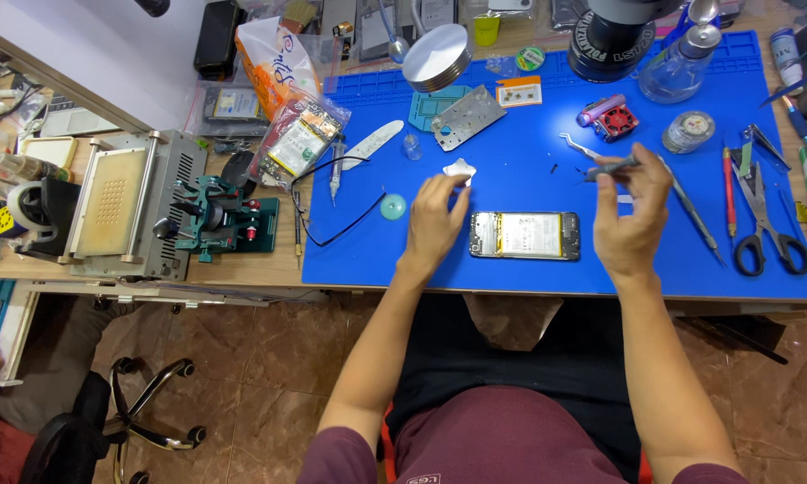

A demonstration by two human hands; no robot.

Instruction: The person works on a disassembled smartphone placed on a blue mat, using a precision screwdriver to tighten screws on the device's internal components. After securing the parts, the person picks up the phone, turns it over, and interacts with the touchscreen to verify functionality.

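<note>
While lying between both hands on the blue mat (529, 269), long axis left-to-right: opened phone (524, 236). Left hand (435, 220) fingertips pinched on white wad (460, 170); right hand (632, 211) clamped on tweezers (611, 167), slightly nearer.

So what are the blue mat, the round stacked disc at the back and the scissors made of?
The blue mat looks like matte rubber or silicone: no glare, with moulded compartments along its far edge. The round disc appears to be brushed metal, silvery with a soft sheen. The scissors seem to have grey steel blades and black handles, probably plastic.
</note>
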